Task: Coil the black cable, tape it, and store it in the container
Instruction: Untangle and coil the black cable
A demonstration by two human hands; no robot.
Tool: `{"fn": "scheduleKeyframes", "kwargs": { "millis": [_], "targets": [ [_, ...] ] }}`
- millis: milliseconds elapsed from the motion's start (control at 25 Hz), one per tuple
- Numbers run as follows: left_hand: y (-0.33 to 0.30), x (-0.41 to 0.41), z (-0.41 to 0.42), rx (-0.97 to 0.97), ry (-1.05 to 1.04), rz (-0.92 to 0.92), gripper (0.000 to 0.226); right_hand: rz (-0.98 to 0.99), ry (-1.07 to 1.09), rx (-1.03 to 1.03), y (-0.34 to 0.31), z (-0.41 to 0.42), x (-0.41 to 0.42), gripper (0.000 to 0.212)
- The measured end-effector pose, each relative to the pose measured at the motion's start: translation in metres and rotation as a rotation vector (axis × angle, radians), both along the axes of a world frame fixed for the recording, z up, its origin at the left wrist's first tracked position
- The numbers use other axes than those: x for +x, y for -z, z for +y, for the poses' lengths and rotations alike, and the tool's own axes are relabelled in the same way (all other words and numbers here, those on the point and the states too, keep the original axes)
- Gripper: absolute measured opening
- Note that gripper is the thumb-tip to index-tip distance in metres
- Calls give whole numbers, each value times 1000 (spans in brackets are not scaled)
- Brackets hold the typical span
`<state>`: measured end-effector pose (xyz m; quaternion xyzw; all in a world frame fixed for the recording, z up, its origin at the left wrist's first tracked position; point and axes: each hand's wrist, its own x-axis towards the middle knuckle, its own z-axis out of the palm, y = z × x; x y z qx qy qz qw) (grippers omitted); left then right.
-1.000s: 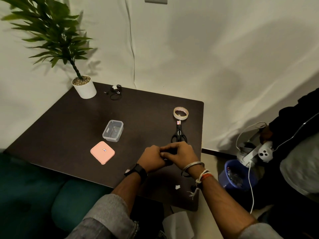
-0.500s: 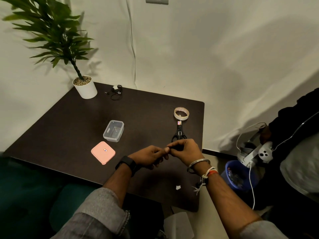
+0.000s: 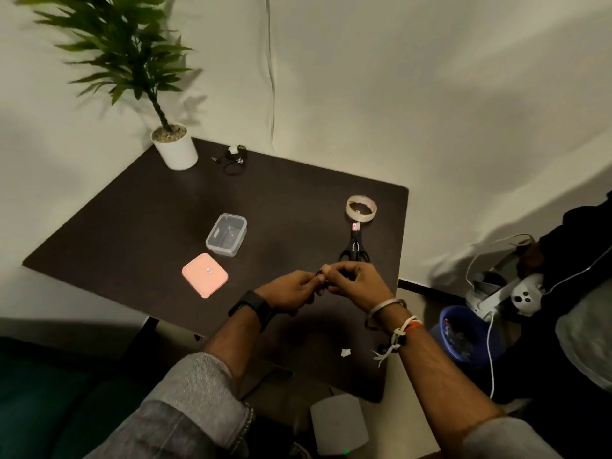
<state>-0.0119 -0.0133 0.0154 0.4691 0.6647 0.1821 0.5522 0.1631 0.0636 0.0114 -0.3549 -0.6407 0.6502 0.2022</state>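
My sleeves are pushed up, and a scrap of white paper [image 3: 345, 352] lies on the table [image 3: 132, 220] between my forearms, near its front edge. Just past it my left hand [image 3: 289, 291] and right hand [image 3: 356, 281] meet above the table, fingertips touching. Both are curled tight, pinching a small dark bundle between them: the cable [image 3: 320, 279], of which only a sliver shows between my fingers, so I cannot tell how it is coiled or whether tape is on it. A watch [image 3: 253, 308] sits on my left wrist, bangles and threads on my right.

To the left of my hands lies the pink lid [image 3: 204, 275], flat on the table. Just beyond it stands the clear container [image 3: 226, 234], open; what lies in it I cannot make out. Right behind my right hand lie the scissors [image 3: 355, 250], handles toward me, blades pointing at the tape roll [image 3: 361, 208], which lies flat just beyond their tip.

At the far edge a second small cable bundle [image 3: 234, 158] lies beside the potted plant [image 3: 174, 149] in the left corner.
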Motion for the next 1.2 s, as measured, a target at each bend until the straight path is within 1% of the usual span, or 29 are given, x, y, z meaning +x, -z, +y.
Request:
{"fn": "scheduleKeyframes", "kwargs": {
  "millis": [80,200,240,320,400,440,520,680,800,1000,1120,1200],
  "targets": [
    [2,2,-11,33,-18,44,42,-66,-61,101,3,-1,-7,11],
    [4,9,-34,41,-139,41,39,-69,-123,84,-2,-8,-11,11],
    [3,12,-40,41,-185,27,41,-50,-120,67,-5,-11,-10,15],
    [1,14,-49,40,-276,-16,55,-32,-89,61,-5,-18,-10,18],
    [-5,24,-49,33,-351,-49,66,-17,-59,63,-9,-20,0,14],
    [-5,22,-50,22,-376,-64,67,-3,-56,41,-9,-19,-1,12],
    [-7,29,-48,26,-370,-72,61,22,-52,28,-11,-19,7,8],
    [-12,43,-41,33,-395,-191,44,65,8,5,-12,-17,19,7],
    [-20,46,-38,62,-344,-158,40,98,74,-24,-15,-13,20,14],
    [-31,57,-30,104,-338,-44,44,120,6,-36,-25,0,27,14],
    [-29,68,-22,114,-438,-81,46,122,-40,1,-28,17,32,12],
    [-28,76,-17,119,-488,-84,55,90,-55,54,-29,25,36,10]
  ]
}}
